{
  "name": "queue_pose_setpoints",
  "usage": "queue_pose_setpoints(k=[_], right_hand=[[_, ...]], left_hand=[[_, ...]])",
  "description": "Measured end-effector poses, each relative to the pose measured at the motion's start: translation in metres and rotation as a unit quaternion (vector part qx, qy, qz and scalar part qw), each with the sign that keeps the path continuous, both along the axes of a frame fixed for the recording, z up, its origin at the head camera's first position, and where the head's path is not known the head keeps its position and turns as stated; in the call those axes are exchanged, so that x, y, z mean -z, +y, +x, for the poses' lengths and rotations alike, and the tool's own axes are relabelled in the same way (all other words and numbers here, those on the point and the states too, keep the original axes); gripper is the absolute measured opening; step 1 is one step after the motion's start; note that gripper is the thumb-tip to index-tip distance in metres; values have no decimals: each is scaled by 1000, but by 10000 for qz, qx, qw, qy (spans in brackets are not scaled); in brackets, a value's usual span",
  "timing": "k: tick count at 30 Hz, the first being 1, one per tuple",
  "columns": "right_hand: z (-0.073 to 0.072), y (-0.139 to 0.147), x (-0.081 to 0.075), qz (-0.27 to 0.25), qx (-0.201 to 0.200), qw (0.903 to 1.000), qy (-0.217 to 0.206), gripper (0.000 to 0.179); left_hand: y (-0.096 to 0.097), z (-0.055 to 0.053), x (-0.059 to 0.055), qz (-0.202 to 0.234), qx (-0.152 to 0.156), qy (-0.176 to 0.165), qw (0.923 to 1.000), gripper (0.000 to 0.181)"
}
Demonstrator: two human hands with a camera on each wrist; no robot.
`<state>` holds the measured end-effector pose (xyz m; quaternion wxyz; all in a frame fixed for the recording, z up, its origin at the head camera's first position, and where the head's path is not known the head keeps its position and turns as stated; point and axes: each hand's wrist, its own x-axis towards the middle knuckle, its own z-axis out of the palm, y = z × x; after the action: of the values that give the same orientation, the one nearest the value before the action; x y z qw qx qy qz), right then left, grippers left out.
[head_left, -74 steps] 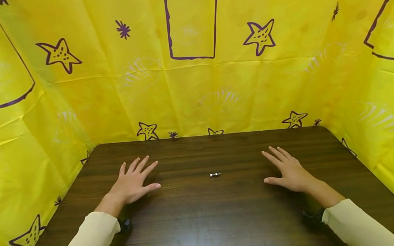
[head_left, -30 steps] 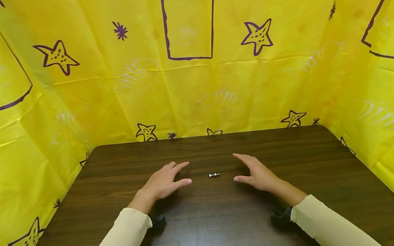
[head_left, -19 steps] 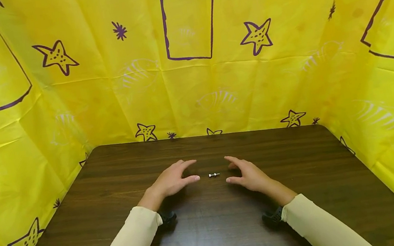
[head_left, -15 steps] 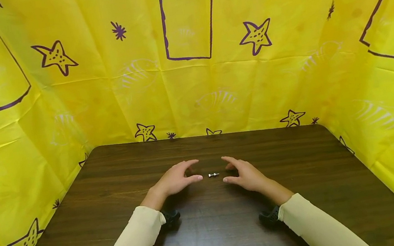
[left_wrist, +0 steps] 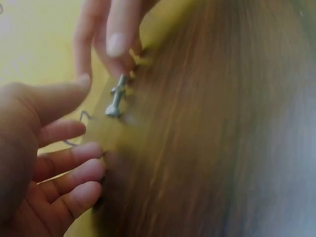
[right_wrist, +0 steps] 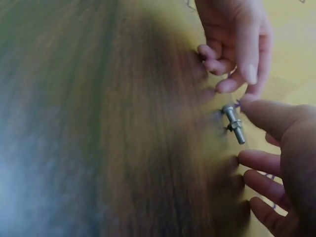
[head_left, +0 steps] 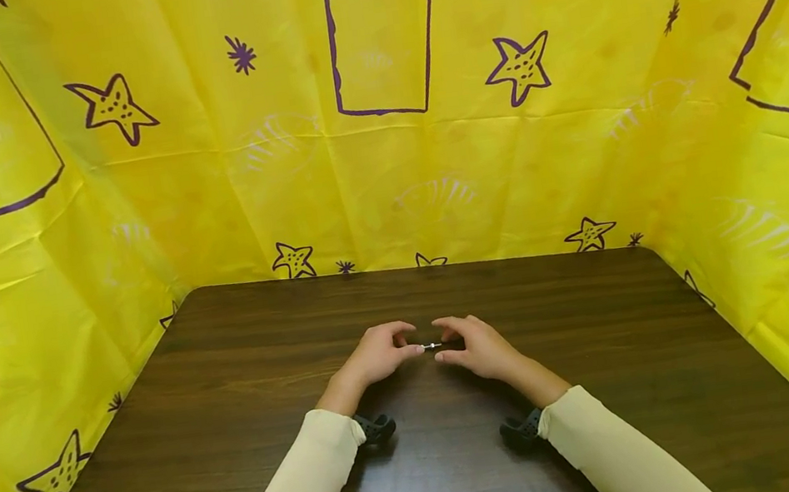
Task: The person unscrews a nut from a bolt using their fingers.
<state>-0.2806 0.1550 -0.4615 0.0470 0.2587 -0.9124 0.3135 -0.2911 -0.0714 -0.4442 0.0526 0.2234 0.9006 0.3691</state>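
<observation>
Bolt (left_wrist: 116, 100) with nut (right_wrist: 235, 125) | I judge: light, rigid, slick; pinch its head (right_wrist: 228, 108) | left hand (head_left: 378, 356), right hand (head_left: 482, 346): fingers (right_wrist: 261, 162) parted, holding nothing

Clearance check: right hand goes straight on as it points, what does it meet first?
Likely the bolt, then the left hand just beyond it; how high the right hand sits is hard to judge.
</observation>
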Motion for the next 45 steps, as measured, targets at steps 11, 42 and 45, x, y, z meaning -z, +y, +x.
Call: queue_pose_setpoints(k=[11, 42, 45], right_hand=[[-9, -8, -1, -7, -124, 9999, -83, 34], [-13, -13, 1, -255, 403, 9988, -89, 5], [-12, -13, 0, -303, 350, 9989, -93, 6]], left_hand=[[17, -2, 8, -66, -432, 136, 9990, 32], [29, 2, 11, -539, -927, 692, 9918, 5], [27, 3, 8, -435, -861, 648, 9932, 5]])
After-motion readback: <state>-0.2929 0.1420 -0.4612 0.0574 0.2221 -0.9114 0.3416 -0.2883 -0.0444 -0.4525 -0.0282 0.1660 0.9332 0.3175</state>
